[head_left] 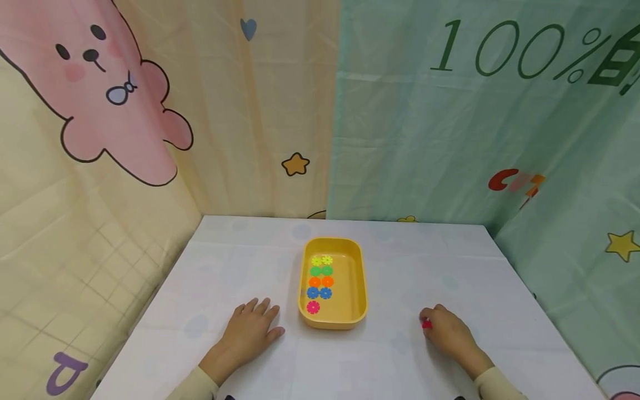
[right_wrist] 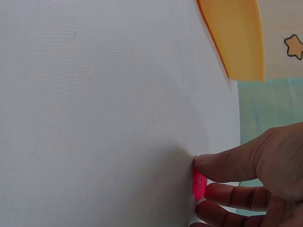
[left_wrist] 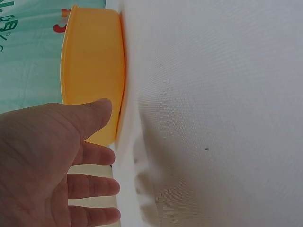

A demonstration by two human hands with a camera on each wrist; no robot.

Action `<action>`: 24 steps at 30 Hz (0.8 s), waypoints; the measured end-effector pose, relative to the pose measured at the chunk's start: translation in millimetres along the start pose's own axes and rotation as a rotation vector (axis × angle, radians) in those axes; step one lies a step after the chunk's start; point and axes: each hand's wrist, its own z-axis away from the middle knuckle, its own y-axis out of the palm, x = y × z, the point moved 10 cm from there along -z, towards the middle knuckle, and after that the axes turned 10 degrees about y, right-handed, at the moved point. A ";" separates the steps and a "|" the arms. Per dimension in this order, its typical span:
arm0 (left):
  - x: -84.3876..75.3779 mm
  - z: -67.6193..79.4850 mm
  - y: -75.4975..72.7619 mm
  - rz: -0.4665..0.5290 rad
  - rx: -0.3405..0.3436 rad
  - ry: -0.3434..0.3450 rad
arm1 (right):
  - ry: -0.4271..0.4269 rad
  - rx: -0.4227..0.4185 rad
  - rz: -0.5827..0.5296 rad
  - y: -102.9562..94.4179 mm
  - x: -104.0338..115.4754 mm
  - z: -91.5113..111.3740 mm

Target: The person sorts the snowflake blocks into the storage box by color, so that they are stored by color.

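A yellow tray point(head_left: 350, 289) stands mid-table with small flower-shaped discs in its left half. From back to front they lie in pairs of yellow, green, orange point(head_left: 315, 282) and blue point(head_left: 325, 293), with a single pink disc point(head_left: 313, 307) at the front. Right of the tray, my right hand point(head_left: 452, 336) pinches a pink flower-shaped disc point(right_wrist: 199, 184) between thumb and fingers, low at the tabletop. The fingers partly hide this disc. My left hand point(head_left: 249, 332) lies left of the tray, palm down with fingers spread, holding nothing; the left wrist view shows its straight fingers near the tray's side.
A white cloth with faint spots covers the table point(head_left: 400, 250). Printed curtains point(head_left: 260, 111) hang behind it and along both sides.
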 end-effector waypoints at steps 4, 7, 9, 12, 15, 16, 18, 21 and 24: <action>-0.1 -0.7 0.1 -0.005 0.002 -0.001 | -0.005 -0.002 -0.014 0.5 -1.2 -0.8; 0.1 -1.1 0.5 -0.009 0.006 -0.002 | -0.006 -0.005 -0.023 0.7 -2.6 -1.2; 0.2 -1.2 0.6 -0.010 0.008 -0.002 | -0.008 -0.006 -0.028 0.8 -3.5 -1.6; 0.2 -1.3 0.6 -0.009 0.008 -0.002 | -0.004 -0.004 -0.040 0.8 -4.6 -1.4; 0.1 -1.1 0.3 -0.006 0.004 -0.002 | 0.005 -0.002 -0.060 0.8 -5.3 -1.3; 0.0 -1.0 0.3 -0.005 0.005 -0.002 | 0.012 0.000 -0.074 0.7 -5.5 -1.2; -0.2 -0.8 0.1 -0.004 0.004 0.000 | 0.024 0.014 -0.114 1.9 -6.0 -1.0; -0.5 -0.6 0.0 -0.002 0.003 0.002 | 0.008 0.084 -0.228 8.2 -3.5 -0.9; -0.6 -0.5 -0.2 -0.002 0.002 0.003 | -0.041 0.261 -0.464 21.0 4.8 -1.2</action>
